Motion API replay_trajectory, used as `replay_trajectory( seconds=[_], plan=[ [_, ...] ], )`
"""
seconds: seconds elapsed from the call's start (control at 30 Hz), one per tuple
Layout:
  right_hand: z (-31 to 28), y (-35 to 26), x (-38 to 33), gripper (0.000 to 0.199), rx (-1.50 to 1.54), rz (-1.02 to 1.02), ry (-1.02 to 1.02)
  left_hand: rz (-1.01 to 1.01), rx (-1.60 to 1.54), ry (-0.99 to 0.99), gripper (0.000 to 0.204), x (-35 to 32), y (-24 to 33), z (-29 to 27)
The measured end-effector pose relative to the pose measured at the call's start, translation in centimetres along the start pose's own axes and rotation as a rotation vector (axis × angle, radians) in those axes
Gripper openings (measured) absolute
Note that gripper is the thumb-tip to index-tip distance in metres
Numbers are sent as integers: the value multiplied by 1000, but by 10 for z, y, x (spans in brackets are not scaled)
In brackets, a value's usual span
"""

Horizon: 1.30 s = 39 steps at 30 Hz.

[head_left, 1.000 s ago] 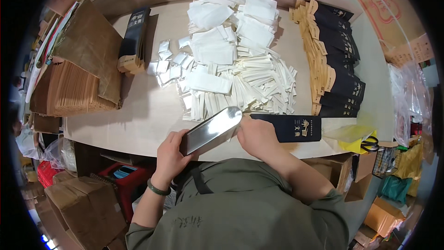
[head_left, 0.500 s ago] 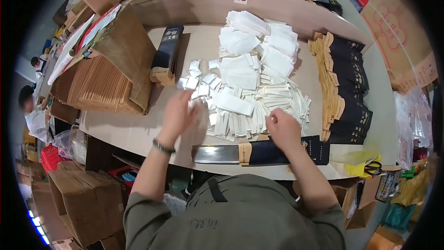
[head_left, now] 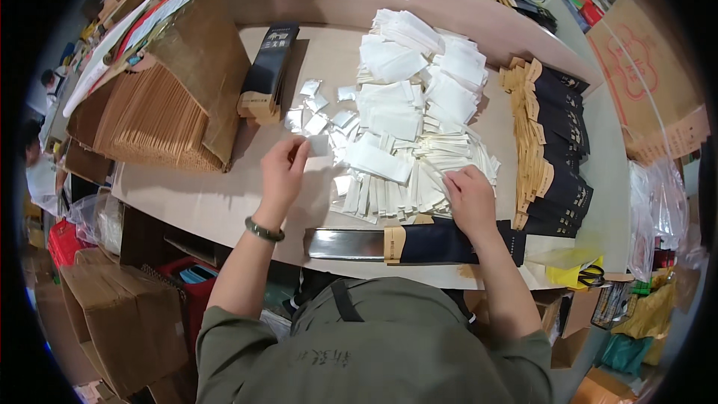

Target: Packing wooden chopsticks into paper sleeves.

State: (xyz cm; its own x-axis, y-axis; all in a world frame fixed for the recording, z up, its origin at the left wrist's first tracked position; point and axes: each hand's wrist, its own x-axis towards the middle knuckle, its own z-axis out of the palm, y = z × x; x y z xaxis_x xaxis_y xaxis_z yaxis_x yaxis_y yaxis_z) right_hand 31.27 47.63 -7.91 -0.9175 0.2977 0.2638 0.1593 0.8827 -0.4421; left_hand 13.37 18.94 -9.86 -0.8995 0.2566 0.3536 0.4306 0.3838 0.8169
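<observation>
My left hand [head_left: 283,173] is out over the table and pinches a small silvery sachet [head_left: 318,145] at the edge of a scatter of such sachets [head_left: 323,108]. My right hand [head_left: 469,196] rests with its fingers on the near edge of a spread of long white paper packets [head_left: 407,173]. In front of me, at the table's near edge, lies a long dark navy sleeve [head_left: 447,243] with a silver foil bag [head_left: 345,244] sticking out of its left end.
White paper bags [head_left: 422,63] are heaped mid-table. Flat navy-and-tan sleeves [head_left: 552,131] are stacked at the right. A dark box [head_left: 269,67] and upright brown paper bags [head_left: 157,116] stand at the left. Scissors [head_left: 592,275] lie at the right corner, cartons [head_left: 112,314] on the floor.
The foil bag, held up in both hands a second ago, now lies on the table in the navy sleeve. My left hand has reached forward and taken a sachet; my right hand moved onto the white packets.
</observation>
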Motion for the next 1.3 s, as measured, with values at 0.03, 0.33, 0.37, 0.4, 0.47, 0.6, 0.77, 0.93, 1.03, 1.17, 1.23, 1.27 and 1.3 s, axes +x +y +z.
replay_trajectory(
  seconds=[0.03,0.33,0.37,0.4,0.47,0.6,0.77,0.93,1.03,1.17,1.23,1.27,1.3],
  plan=[
    [4,-7,7,14,57,20,-38,-90,-120,-41,14,-14,5,-5],
    [47,-33,63,18,-161,-217,-479,-111,317,-445,44,-132,41,-23],
    [47,-35,64,18,-160,-234,-485,-50,306,-414,45,-124,44,-27],
    [45,-38,64,15,-178,-217,-511,13,295,-384,46,-115,47,-31],
    [40,-46,63,14,-201,-201,-536,87,384,-135,44,-83,35,-57],
    [21,-76,34,15,118,-173,-495,69,741,383,24,33,12,-161],
    [47,-107,-22,6,-31,-617,-694,-91,966,36,23,101,-25,-208],
    [33,-103,-22,11,177,-428,-682,-105,1081,-187,24,107,-30,-206],
    [49,-101,-26,16,84,-442,-766,-63,961,81,24,103,-28,-204],
    [45,-100,-28,25,100,-521,-503,-32,573,422,25,61,-55,-209],
    [40,-95,-30,25,179,-510,-432,-43,302,577,25,31,-73,-213],
    [37,-90,-36,22,201,-461,-401,-63,369,615,26,15,-77,-214],
    [35,-86,-42,20,224,-415,-371,-83,438,656,28,4,-81,-219]
  ],
)
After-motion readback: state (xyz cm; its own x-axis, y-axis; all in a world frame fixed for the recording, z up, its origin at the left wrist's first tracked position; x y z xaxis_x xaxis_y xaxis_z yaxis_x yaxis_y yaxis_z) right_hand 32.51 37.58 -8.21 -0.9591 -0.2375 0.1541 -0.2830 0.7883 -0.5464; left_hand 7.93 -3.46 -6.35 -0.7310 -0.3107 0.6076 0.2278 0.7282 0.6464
